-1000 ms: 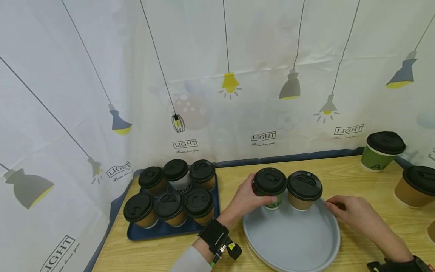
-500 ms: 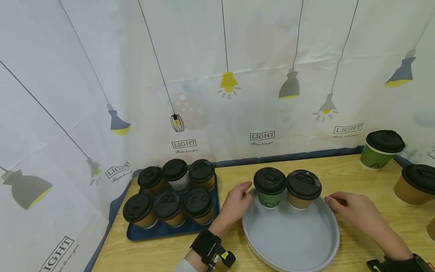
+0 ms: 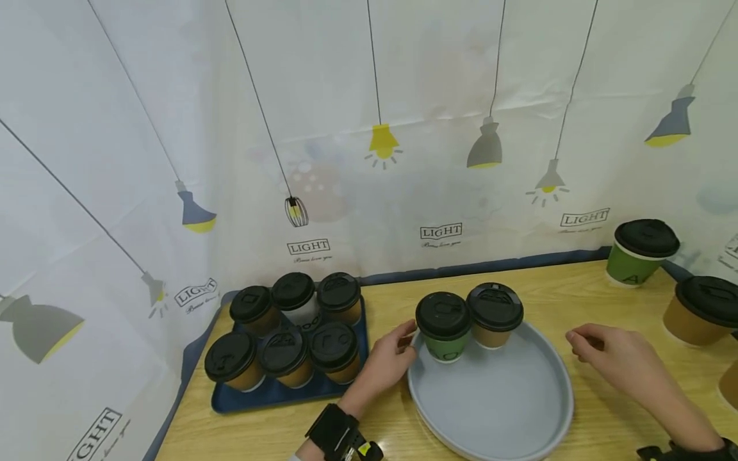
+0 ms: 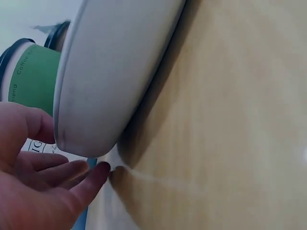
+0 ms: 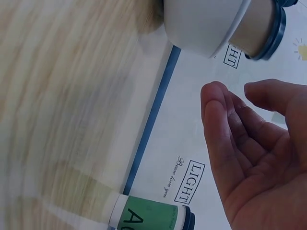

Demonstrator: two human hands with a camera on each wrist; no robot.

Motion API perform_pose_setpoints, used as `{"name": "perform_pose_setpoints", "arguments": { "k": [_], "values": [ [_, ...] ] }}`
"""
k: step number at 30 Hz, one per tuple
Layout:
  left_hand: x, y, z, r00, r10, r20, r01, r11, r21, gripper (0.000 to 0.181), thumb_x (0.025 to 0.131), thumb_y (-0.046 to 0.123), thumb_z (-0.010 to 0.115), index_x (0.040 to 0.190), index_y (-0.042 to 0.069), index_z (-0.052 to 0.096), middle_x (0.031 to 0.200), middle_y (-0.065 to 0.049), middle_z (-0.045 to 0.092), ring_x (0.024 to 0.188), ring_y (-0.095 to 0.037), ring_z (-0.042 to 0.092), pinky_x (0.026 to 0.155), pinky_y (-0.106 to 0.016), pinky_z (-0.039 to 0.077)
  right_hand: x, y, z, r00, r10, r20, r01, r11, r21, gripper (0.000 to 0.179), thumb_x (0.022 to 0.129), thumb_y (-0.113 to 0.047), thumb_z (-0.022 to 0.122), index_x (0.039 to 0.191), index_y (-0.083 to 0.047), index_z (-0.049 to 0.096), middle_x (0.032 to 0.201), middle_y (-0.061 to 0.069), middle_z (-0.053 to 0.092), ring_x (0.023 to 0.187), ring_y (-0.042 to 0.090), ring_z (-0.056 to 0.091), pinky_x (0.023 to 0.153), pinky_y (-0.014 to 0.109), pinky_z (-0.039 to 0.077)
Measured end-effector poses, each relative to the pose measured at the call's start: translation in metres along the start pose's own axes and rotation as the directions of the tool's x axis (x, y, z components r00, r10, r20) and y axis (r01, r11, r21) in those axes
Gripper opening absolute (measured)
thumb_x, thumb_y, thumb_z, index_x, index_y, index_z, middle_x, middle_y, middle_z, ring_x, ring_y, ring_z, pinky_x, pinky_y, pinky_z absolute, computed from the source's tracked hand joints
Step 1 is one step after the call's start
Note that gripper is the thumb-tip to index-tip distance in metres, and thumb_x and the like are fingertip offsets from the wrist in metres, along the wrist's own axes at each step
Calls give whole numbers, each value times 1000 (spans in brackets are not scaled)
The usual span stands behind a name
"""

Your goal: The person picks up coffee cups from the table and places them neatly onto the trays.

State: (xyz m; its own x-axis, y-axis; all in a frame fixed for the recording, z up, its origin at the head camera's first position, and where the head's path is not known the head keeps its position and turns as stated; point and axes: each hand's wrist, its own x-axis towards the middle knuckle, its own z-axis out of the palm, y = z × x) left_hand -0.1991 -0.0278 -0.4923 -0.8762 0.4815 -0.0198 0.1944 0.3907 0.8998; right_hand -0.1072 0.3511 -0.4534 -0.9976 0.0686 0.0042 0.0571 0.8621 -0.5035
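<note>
The surface [image 3: 553, 291] has light wood grain. Directly on it: blue rect. tray [image 3: 277, 397] at L, round grey tray [image 3: 496, 403] near ctr., green lidded cup [image 3: 640, 253] & brown lidded cup [image 3: 692, 320] at R.

See only a sliver of 1 brown cup [image 3: 729, 386] at the head view's lower right edge, lose parts of 2 wristbands [image 3: 336, 429] at the bottom, and cannot read the script [image 3: 441, 244] under the LIGHT print [image 3: 441, 231]. In the left wrist view, lose part of the gray tray [image 4: 110, 81] past the top, of the left hand [image 4: 33, 196] past the left edge, and the base of the green cup [image 4: 36, 76] behind the tray. In the right wrist view, lose part of the right hand [image 5: 264, 155] rightward and of the A-marked cup [image 5: 151, 213] below.
</note>
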Motion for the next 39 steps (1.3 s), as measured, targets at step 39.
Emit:
{"name": "perform_pose_setpoints", "arguments": {
  "k": [39],
  "values": [
    [25,-12,16,997,-56,-61,35,952,-303,42,112,15,46,150,-2,51,153,-14,53,146,-32,42,120,-47,33,-5,7,10,997,40,58,-41,999,4,38,107,-31,59,114,3,74,82,-4,72,73,14,65,70,48,57]
  ]
}}
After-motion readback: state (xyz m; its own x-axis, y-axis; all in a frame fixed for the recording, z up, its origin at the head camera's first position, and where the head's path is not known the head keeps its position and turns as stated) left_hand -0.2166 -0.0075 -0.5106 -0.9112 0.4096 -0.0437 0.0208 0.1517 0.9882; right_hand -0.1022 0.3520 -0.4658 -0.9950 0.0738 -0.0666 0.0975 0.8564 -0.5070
